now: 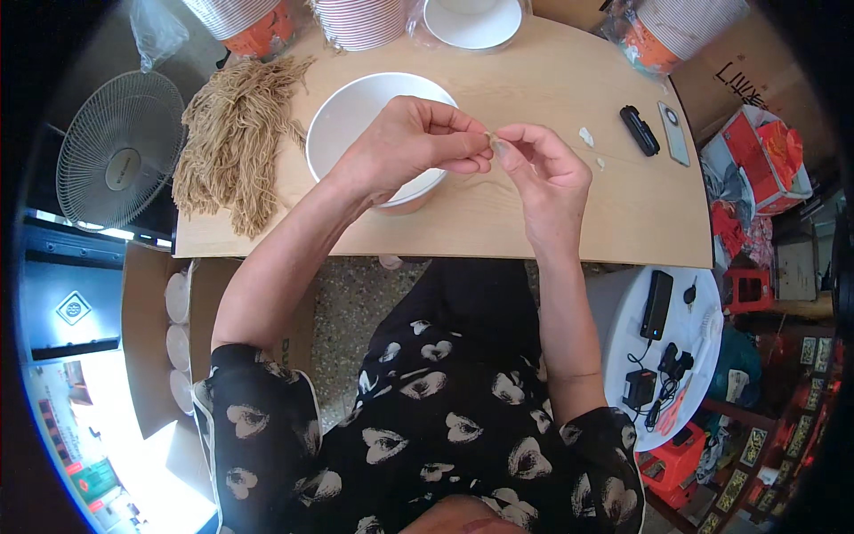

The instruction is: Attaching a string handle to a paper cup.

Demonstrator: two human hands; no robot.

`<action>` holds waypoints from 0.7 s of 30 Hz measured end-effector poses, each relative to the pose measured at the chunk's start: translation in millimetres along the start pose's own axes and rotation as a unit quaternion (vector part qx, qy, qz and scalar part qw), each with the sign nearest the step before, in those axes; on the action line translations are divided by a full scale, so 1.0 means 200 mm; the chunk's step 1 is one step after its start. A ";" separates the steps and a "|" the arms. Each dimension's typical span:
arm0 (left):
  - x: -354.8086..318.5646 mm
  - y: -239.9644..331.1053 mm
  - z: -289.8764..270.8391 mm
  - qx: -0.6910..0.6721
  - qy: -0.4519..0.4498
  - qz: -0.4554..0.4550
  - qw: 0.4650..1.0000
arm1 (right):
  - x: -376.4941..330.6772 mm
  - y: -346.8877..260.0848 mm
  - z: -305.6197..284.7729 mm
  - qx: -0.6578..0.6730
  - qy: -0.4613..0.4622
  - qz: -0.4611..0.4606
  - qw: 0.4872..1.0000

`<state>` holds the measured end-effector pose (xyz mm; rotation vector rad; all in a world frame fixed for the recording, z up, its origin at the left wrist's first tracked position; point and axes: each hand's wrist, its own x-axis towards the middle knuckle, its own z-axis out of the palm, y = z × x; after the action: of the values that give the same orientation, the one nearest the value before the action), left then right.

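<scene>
Tan strand (490, 136), seemingly pinched, left hand (405, 142), right hand (544, 169)

Even, soft daylight covers the table (551, 222), with only faint shadows under the hands. A strong glare burns out the lower left corner. Fisheye bending curves the table's edges, the rim falls to black, and the middle is sharp.

Your white bowl (356, 111) sits on a pale wood table (551, 214), beside tan fibre strands (233, 142). Your black dress (418, 418) shows cream heart shapes; the stacked cups (360, 22) are red-striped.
</scene>
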<state>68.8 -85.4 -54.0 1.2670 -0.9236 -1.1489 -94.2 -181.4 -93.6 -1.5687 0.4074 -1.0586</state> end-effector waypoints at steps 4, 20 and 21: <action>0.00 0.00 0.00 0.006 -0.009 0.006 1.000 | 0.01 0.00 0.00 0.010 -0.012 0.014 1.000; -0.02 0.02 0.00 -0.004 -0.020 0.013 1.000 | 0.02 0.03 -0.02 0.169 -0.076 0.150 0.971; -0.02 0.02 0.00 -0.009 -0.025 0.010 1.000 | 0.02 0.04 -0.02 0.174 -0.083 0.145 0.971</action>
<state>69.0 -81.9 -49.4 1.2168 -0.9579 -1.1763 -93.4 -189.2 -98.9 -1.2288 0.3049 -0.7220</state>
